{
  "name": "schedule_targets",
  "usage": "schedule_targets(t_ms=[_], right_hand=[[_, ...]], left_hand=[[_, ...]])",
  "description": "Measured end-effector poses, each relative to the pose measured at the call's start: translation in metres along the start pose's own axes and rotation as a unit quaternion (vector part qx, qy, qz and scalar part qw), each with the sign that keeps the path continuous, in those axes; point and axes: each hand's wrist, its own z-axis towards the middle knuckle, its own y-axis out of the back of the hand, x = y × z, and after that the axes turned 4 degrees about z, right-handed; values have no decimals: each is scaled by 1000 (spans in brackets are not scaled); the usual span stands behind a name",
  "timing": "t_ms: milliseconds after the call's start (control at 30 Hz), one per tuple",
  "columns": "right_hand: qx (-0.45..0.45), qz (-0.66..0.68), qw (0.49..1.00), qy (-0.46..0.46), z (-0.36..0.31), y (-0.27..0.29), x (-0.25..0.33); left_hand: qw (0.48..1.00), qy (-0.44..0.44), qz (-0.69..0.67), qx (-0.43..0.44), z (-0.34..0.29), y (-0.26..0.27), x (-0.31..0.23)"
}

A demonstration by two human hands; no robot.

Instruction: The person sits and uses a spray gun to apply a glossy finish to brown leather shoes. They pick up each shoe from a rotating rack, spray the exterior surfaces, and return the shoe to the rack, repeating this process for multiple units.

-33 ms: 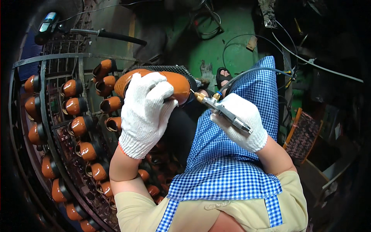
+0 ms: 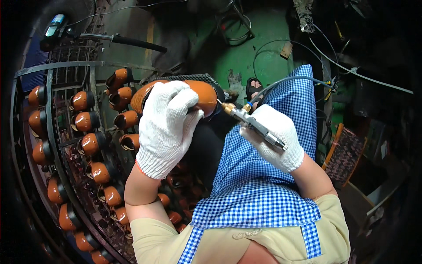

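Observation:
An orange-brown leather shoe (image 2: 203, 96) with a black sole is held up in front of me at centre left. Gloved in white knit, my left hand (image 2: 169, 121) is closed around its near side. My right hand (image 2: 274, 136), gloved alike, grips a small metal nozzle gun (image 2: 259, 126) with a brass front end and a hose fitting on top. The gun's thin tip points left and ends at the shoe's edge near the sole; whether it touches cannot be told. Part of the shoe is hidden behind my left fingers.
Left of me stands a metal rack (image 2: 52, 114) bearing several similar shoes (image 2: 90, 143). A grey hose (image 2: 288, 80) runs from the gun to the right. Beyond my apron (image 2: 255, 202) lies a green floor (image 2: 268, 26). A woven-back chair (image 2: 345, 154) stands at right.
My left hand and the shoe have shifted very slightly to the right. The right hand and the gun look almost unmoved.

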Motion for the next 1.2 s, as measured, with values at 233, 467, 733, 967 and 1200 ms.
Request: schedule_targets(t_ms=[233,467,733,967,1200], right_hand=[[-57,-27,998,24,44,-6,-18],[-90,57,994,-17,90,-44,-40],[-74,109,991,25,84,-88,-33],[11,69,997,16,63,-75,-22],[60,86,994,9,39,-61,-26]], left_hand=[[996,46,71,-22,46,-17,22],[965,199,168,35,78,-25,66],[958,284,-2,-23,45,3,108],[861,410,-278,-115,-102,2,53],[853,427,-293,-67,-168,-25,-7]])
